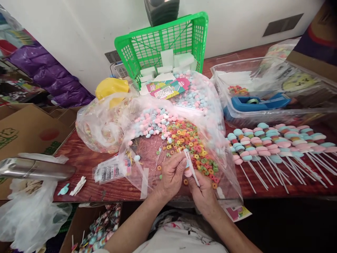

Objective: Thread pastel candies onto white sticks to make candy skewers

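White plastic stick (191,168), slanted at lower centre of the frame, is pinched in the right hand (201,191), with a pink puffy sweet (187,172) already threaded on and held against it by the closed fingers of the left hand (172,174). Both hands work just above the loose heap of coloured ring candies (193,146) on the crinkled clear plastic bag (147,168). A slack pinch could probably let the sweet slide off, or a nudge could scatter rings over the red-brown wooden table (79,160) edge.

Red-brown table (86,160) bears candy bags (105,123), finished sticks (276,144).
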Demonstrator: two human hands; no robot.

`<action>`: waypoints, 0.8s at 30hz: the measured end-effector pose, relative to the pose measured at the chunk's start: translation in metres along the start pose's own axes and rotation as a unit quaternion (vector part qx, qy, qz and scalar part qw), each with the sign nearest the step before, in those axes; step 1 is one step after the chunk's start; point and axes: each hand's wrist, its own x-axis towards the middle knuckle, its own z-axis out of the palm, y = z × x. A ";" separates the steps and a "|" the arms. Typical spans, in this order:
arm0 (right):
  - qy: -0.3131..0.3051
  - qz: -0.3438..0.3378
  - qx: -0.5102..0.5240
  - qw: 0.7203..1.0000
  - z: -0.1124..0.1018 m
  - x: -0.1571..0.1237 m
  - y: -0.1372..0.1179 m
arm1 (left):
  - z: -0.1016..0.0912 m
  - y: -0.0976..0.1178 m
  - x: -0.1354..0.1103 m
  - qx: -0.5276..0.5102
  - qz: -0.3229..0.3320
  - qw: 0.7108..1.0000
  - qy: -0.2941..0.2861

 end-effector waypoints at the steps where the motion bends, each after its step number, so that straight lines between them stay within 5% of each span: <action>1: 0.007 0.003 0.007 1.000 0.000 0.001 0.003 | 0.002 0.000 -0.001 -0.013 -0.004 1.000 0.001; 8: -0.009 0.028 0.032 0.999 -0.004 0.005 0.013 | -0.005 0.008 0.009 -0.243 -0.111 0.961 0.068; 13: -0.047 0.048 0.050 0.996 -0.005 0.003 0.006 | -0.013 0.012 0.017 -0.277 -0.168 0.946 -0.019; 16: -0.068 0.064 0.065 0.993 -0.006 0.002 0.004 | -0.015 0.006 0.016 -0.293 -0.179 0.939 -0.018; 20: -0.095 0.064 0.061 0.992 -0.006 0.001 0.004 | -0.020 -0.002 0.017 -0.208 -0.128 0.969 0.026; 24: -0.113 0.072 0.035 0.990 -0.010 0.003 0.002 | -0.035 0.003 0.026 -0.014 0.004 1.000 0.016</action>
